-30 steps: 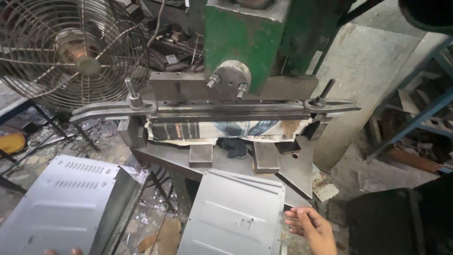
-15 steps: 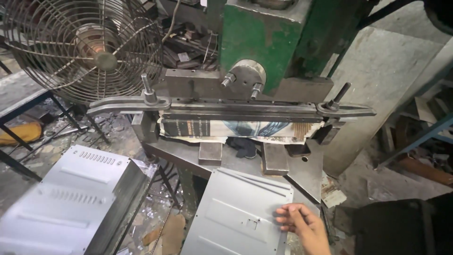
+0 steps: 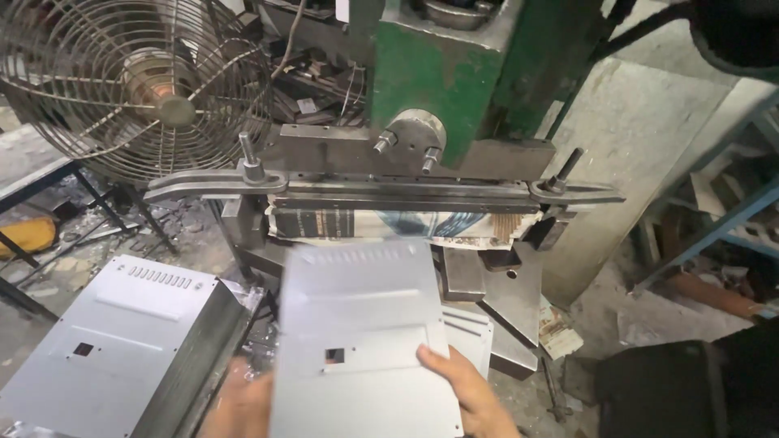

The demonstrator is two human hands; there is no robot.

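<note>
A flat grey metal sheet (image 3: 357, 341) is held in the lower middle of the view, in front of the green press machine (image 3: 438, 73) and just below its long steel bar (image 3: 381, 191). The sheet is blurred. Its long axis runs away from the person toward the machine, and the far edge, marked by a row of small slots, points at the gap under the bar. A small square cut-out is seen near the sheet's middle.

The right hand (image 3: 466, 393) is raised from the lower edge of the view, with the thumb laid on the sheet's upper face near its right edge; the fingers are closed on that edge. The left hand (image 3: 239, 401) is placed at the sheet's lower left edge, largely hidden by the sheet and blurred, so it cannot be told whether its fingers are clenched or released.

Another sheet (image 3: 471, 337) of the same kind is seen lying underneath, its corner showing just right of the held sheet. To the left a stack of like grey panels (image 3: 114, 332) is piled, the top one bearing a slot row and a small square hole. A wire-caged fan (image 3: 138, 81) is stood at the upper left, behind the bar's left end. Scrap and debris are scattered on the floor (image 3: 608, 308) at the right.
</note>
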